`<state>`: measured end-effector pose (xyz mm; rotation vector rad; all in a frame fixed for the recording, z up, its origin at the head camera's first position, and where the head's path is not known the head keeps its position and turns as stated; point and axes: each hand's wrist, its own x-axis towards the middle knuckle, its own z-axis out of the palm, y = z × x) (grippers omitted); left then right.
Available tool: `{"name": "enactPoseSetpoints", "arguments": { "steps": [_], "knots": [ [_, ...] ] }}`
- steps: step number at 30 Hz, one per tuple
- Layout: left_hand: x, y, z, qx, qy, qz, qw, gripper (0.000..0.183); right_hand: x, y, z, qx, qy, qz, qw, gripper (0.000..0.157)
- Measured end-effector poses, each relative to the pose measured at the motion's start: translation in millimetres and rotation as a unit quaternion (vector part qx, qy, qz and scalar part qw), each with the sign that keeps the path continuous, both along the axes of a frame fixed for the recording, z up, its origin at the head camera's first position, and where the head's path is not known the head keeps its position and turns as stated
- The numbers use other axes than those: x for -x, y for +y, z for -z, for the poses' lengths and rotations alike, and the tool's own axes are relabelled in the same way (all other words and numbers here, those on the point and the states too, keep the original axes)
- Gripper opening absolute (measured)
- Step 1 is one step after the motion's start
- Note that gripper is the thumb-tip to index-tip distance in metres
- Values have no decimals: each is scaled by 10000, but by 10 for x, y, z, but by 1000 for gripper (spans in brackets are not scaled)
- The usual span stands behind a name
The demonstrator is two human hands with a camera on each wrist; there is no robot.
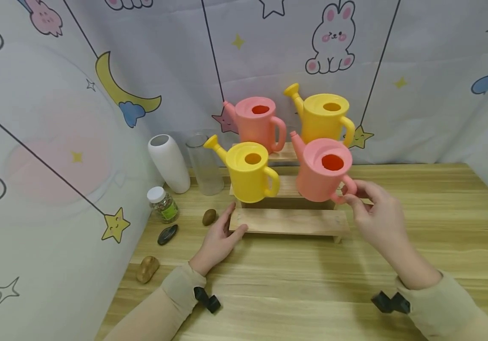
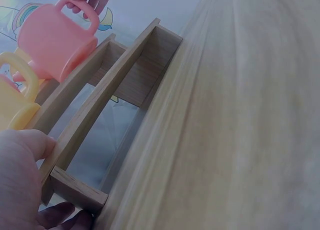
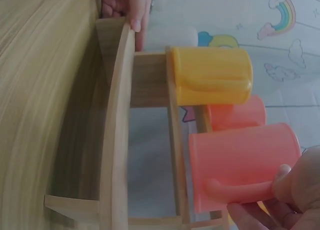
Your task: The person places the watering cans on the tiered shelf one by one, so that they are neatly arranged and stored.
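A stepped wooden stand (image 1: 288, 221) bears toy watering cans on its upper levels. My right hand (image 1: 377, 213) pinches the handle of the front pink watering can (image 1: 324, 173), at the right of the middle step. That can tilts slightly, its spout pointing up and left. To its left on the same step is a yellow watering can (image 1: 249, 177). My left hand (image 1: 218, 237) holds the left end of the bottom step, thumb on top and the other fingers along the side. On the top step behind sit another pink watering can (image 1: 255, 123) and another yellow watering can (image 1: 325, 116).
Left of the stand are a white vase (image 1: 170, 166), a clear glass cylinder (image 1: 206, 170) and a white-lidded jar (image 1: 164, 206). A brown stone (image 1: 209, 217), a black stone (image 1: 167, 234) and a tan stone (image 1: 147, 269) lie nearby. A printed curtain (image 1: 244, 57) hangs behind the table.
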<state>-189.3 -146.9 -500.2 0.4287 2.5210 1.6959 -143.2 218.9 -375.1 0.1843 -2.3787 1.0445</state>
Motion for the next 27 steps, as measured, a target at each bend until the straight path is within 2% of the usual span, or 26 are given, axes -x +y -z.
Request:
{"name": "enactPoseSetpoints", "arguments": {
  "steps": [16,27],
  "knots": [
    [-3,-1,-14,15,-57,-39,10000,85,-38,1,-5,40,-196,-206,9996,25],
    [0,-3,-3,30,-35,-14,10000,87,-68,2,-77,-19,-693,-169,9975,28]
  ]
}}
